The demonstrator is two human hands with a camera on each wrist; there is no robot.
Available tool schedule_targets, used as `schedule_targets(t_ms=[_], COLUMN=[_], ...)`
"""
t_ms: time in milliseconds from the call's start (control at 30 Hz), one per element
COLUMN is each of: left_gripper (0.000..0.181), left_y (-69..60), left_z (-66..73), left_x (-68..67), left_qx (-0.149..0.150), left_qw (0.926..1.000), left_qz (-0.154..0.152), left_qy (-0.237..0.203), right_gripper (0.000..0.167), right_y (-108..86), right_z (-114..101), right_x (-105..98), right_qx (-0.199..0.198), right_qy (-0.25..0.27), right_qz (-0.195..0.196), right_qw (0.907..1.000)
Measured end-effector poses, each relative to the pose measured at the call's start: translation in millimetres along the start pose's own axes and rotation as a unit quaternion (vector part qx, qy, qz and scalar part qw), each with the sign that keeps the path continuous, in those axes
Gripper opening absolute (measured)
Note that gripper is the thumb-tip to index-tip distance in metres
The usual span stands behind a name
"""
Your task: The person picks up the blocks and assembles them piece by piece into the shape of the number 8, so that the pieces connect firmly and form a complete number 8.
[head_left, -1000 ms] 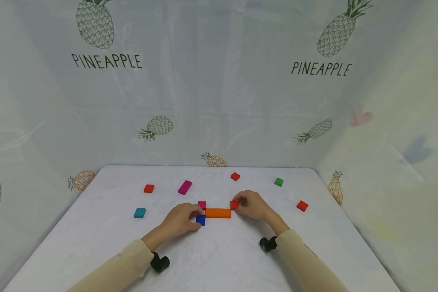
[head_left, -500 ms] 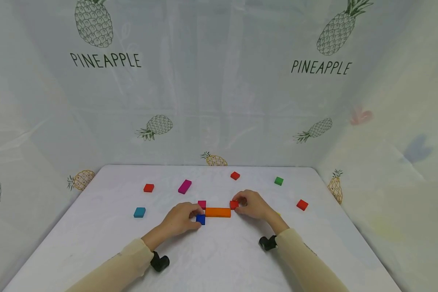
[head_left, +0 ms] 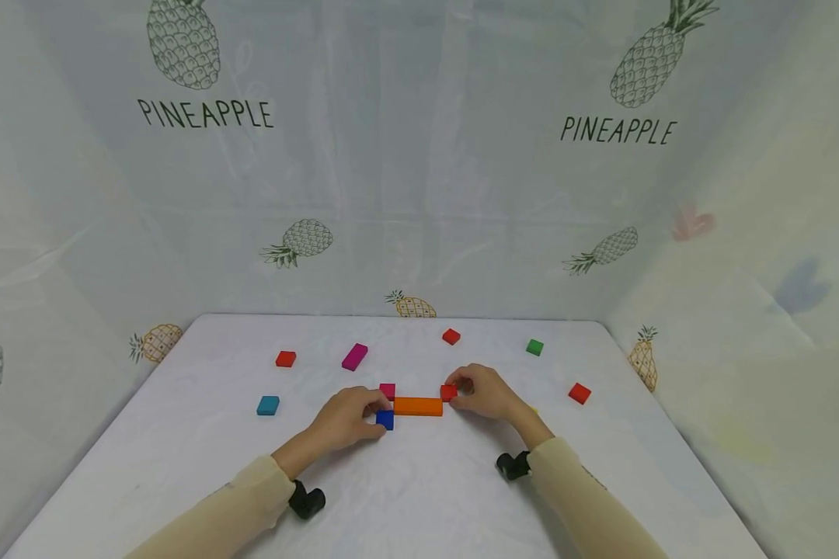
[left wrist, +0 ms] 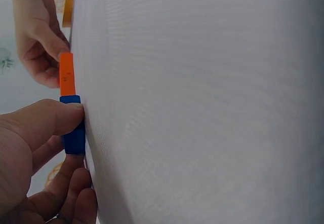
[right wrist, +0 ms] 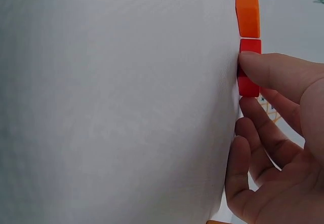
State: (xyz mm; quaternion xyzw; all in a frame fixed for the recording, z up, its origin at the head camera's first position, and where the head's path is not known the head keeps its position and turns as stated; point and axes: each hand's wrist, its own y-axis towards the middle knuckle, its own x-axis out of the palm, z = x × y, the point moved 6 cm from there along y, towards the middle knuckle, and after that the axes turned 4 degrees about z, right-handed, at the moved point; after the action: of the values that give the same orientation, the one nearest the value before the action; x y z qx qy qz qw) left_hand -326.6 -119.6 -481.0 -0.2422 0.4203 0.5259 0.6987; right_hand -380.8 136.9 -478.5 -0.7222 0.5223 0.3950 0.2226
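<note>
The smooth orange rectangular bar (head_left: pixel 418 407) lies parallel to the desk (head_left: pixel 419 497)'s far edge, between my left hand (head_left: pixel 346 418), pinching a blue square block (head_left: pixel 385 420), and right hand (head_left: pixel 484 394), pinching a red square block (head_left: pixel 448 393).

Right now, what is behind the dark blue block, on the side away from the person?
Behind the dark blue block lies a pink block. The left hand covers part of the area between, so I cannot see whether these two blocks touch.
</note>
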Motion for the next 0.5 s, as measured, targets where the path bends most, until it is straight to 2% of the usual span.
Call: schedule_targets(t_ms=[500], left_gripper=[0.029], left_y=[0.1], left_z=[0.4], left_x=[0.2], left_qx=[-0.005], left_qw=[1.0], left_qz=[-0.001], left_qy=[-0.007], right_gripper=[0.027], right_y=[0.5], right_z=[-0.2], right_x=[0.2], right_qx=[0.007], right_qy=[-0.001], right_qz=[0.0], right_qw=[1.0])
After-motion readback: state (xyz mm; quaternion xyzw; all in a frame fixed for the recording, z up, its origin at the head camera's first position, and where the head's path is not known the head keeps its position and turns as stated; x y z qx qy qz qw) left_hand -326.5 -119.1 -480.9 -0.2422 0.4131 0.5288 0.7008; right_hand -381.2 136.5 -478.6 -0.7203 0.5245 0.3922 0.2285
